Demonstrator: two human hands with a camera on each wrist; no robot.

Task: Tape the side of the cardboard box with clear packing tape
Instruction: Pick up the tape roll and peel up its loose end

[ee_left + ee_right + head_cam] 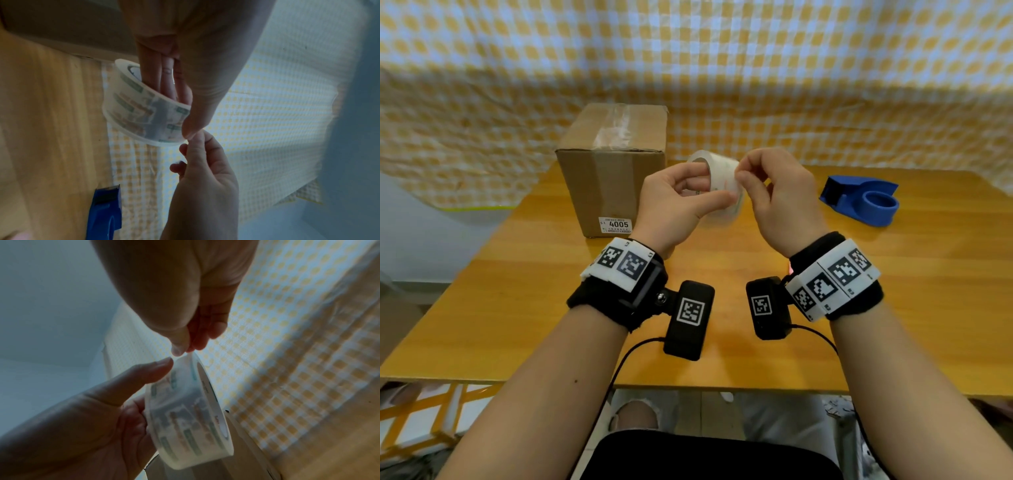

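Print on tape roll (144, 112) too blurred.

A yellow-and-white checked cloth (756, 68) hangs across the top of the frame behind a wooden table (893, 291), with pale wall (431, 233) at left and grey floor (774, 411) below.

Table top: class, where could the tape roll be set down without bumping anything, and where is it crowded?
Free: the wooden table near its front edge, below both wrists, and the strip between the cardboard box and the blue dispenser. Crowded: right beside the box, and around the dispenser at the right.
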